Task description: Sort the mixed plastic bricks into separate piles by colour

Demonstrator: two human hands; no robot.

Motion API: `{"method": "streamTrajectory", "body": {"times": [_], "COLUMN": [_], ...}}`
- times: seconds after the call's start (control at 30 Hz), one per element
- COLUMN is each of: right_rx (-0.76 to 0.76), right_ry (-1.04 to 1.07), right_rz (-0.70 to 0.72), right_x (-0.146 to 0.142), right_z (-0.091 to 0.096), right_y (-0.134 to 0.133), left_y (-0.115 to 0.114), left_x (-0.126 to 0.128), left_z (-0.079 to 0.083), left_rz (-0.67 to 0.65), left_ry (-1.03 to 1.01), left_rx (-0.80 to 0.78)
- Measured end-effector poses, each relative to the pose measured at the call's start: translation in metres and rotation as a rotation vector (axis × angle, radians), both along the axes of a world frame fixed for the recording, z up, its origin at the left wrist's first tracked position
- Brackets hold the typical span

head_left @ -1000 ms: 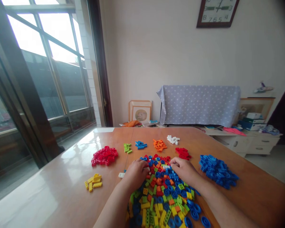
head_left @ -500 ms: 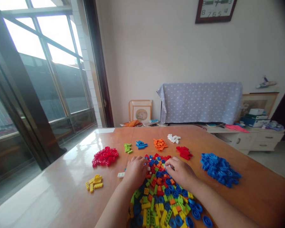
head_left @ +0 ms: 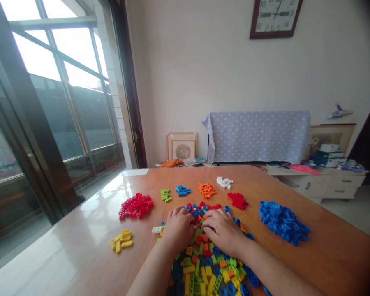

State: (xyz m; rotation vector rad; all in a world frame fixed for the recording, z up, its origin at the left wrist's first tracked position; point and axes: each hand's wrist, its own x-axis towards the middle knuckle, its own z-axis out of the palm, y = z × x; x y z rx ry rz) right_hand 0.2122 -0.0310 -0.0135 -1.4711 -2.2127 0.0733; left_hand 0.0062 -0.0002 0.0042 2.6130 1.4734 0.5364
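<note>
A big mixed heap of toy building bricks (head_left: 203, 263) in blue, yellow, green, orange and red spreads over the table in front of me. My left hand (head_left: 181, 225) is at the heap's far left side, its fingers curled down and closed; what they hold is hidden. My right hand (head_left: 223, 230) lies over the heap just right of it, fingers bent down onto the bricks and thumb apart from them. Nothing can be made out in its grip. A white brick (head_left: 156, 230) rests left of my left hand.
On the wooden table (head_left: 80, 250) stand sorted piles: dark red bricks (head_left: 136, 205), yellow bricks (head_left: 122, 239), lime bricks (head_left: 165, 195), small blue bricks (head_left: 183, 190), orange bricks (head_left: 207, 190), white bricks (head_left: 224, 182), red bricks (head_left: 237, 200) and many blue bricks (head_left: 282, 222).
My right hand has moved left, closer to my left hand. The white piece that showed at its fingers is out of sight. The view has tilted slightly upward.
</note>
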Motion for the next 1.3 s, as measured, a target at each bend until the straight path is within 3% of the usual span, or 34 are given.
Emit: {"method": "streamTrajectory", "body": {"times": [0.27, 0.47, 0.67, 1.3], "right_rx": [-0.024, -0.006, -0.024, -0.061], "right_ry": [0.024, 0.042, 0.004, -0.06], "right_rz": [0.002, 0.007, 0.027, -0.079], "right_x": [-0.004, -0.005, -0.011, -0.022], "right_z": [0.003, 0.005, 0.004, -0.002], "right_y": [0.003, 0.007, 0.014, 0.043], "left_y": [0.007, 0.007, 0.004, 0.005], "left_x": [-0.005, -0.007, -0.003, -0.001], "left_z": [-0.007, -0.002, -0.004, -0.008], "left_rz": [0.059, 0.092, 0.056, 0.109], "left_ry": [0.009, 0.025, 0.011, 0.038], "left_rx": [0.006, -0.013, 0.034, 0.04]}}
